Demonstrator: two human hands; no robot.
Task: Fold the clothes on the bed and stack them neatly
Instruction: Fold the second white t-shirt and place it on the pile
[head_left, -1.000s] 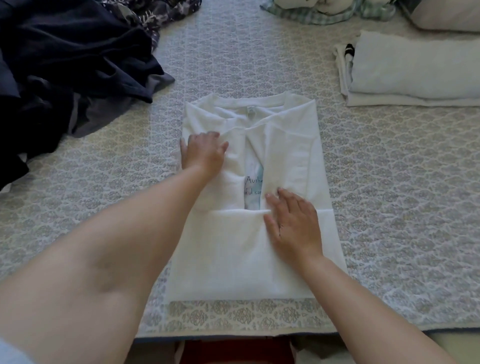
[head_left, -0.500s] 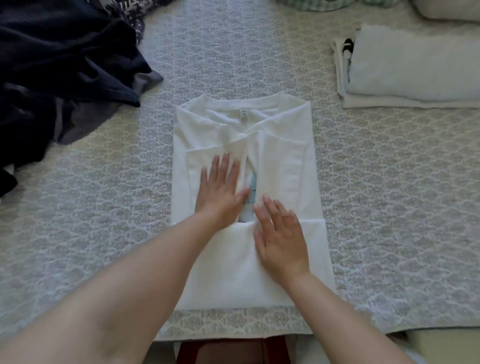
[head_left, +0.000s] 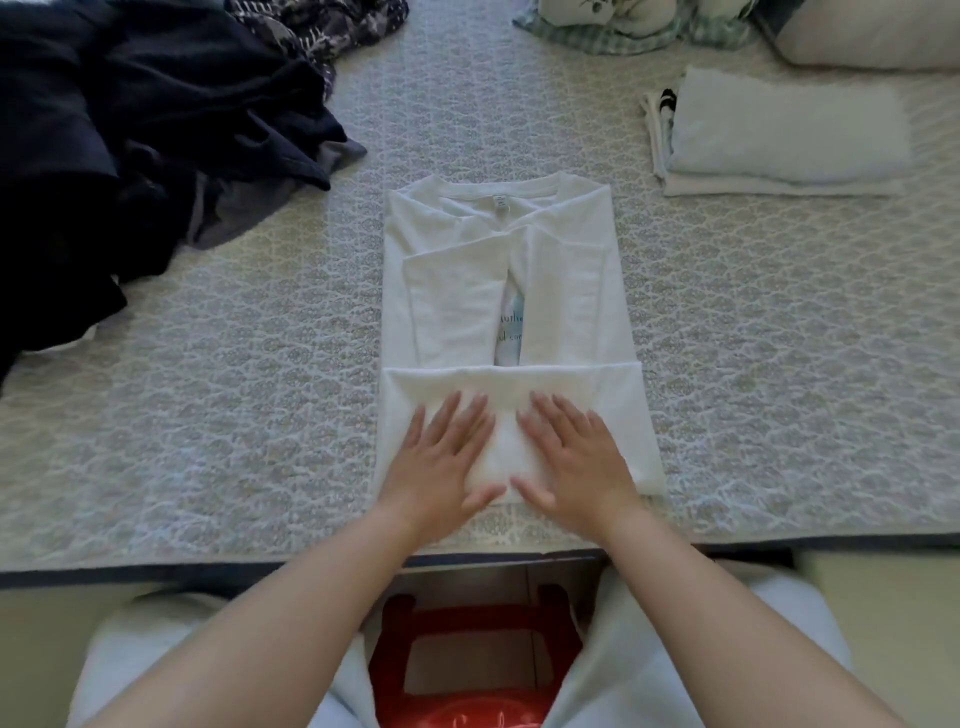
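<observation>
**White T-shirt mid-fold, both hands pressing the lower flap**

Dark clothes (head_left: 119, 135) lie heaped and unfolded at far left of the bed (head_left: 234, 415), with a patterned garment (head_left: 317, 26) just behind them.

Centre: white T-shirt (head_left: 509, 291) lies flat near the bed's front edge, collar away from the person. Both sides are folded inward, leaving a narrow gap that shows printed lettering. The hem end is turned up into a band across the bottom.

Left hand (head_left: 441, 462) rests flat on that band, fingers straight and spread, gripping nothing. Right hand (head_left: 576, 457) lies just beside it, likewise flat and spread, palm down on the cloth. Thumbs nearly meet at the near edge.

Right: folded stack (head_left: 779, 140) of pale items sits well apart from the shirt. Checked cloth (head_left: 623, 31) and pillow (head_left: 872, 36) lie at the back.

Judgement: step in hand is smoothing the first upward fold. Next move likely calls for taking the band's two near corners and carrying the fold up toward the collar, keeping the edges square, then moving the shirt to the stack. The dark heap remains to be done.
</observation>
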